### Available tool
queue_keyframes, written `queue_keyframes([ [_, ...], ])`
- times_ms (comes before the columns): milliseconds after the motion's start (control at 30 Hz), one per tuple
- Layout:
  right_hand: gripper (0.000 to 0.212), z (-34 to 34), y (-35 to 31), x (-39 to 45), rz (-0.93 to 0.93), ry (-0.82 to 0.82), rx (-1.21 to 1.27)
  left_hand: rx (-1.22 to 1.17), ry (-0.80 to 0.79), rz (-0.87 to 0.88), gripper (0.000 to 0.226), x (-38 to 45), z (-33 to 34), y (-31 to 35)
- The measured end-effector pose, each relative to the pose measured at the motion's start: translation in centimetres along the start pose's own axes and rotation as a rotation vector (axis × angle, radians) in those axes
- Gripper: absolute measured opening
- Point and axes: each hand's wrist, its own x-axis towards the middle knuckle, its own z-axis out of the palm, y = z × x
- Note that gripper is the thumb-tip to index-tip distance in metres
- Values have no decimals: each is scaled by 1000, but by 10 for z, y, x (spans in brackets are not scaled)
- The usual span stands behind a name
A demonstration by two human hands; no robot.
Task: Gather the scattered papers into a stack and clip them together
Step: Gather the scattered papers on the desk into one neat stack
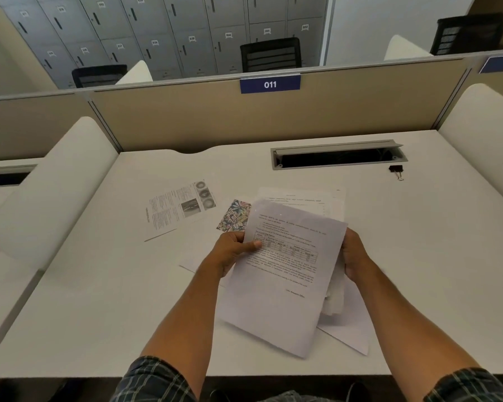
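Head view: left hand and right hand pinching opposite edges of loose white printed sheets, long axis near-to-far. Still flat on white desk: illustrated printed page far left, nearer left hand. Small black binder clip far right. Blue partition label: "011".

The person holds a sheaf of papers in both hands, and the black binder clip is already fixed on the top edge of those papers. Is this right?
Not quite. Both hands, left hand and right hand, do hold the papers, but the black binder clip is not on them. The head view shows it lying apart on the desk, far right, beside the cable slot.
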Motion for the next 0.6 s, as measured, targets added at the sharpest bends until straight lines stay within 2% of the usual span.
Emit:
queue_keyframes([
  [100, 29, -2, 0, -3, -48, -24, -16, -136, -1, 19, 31, -2, -2, 3],
  [233, 43, -6, 0, -7, -78, -93, -31, -297, 88, 49, 44, 1, -3, 12],
  [300, 51, -5, -3, -10, -68, -134, -35, -298, 161, 47, 40, 4, 0, 16],
  [367, 45, -3, -7, -11, -71, -178, -17, -257, 205, 52, 29, 7, 6, 17],
  [433, 39, -1, -10, -13, -70, -212, 1, -206, 222, 68, 26, 10, 12, 16],
  [500, 41, 1, -11, -13, -75, -234, -5, -176, 221, 59, 29, 10, 16, 15],
  [600, 45, 1, -13, -13, -69, -246, -19, -170, 241, 40, 19, 10, 17, 12],
])
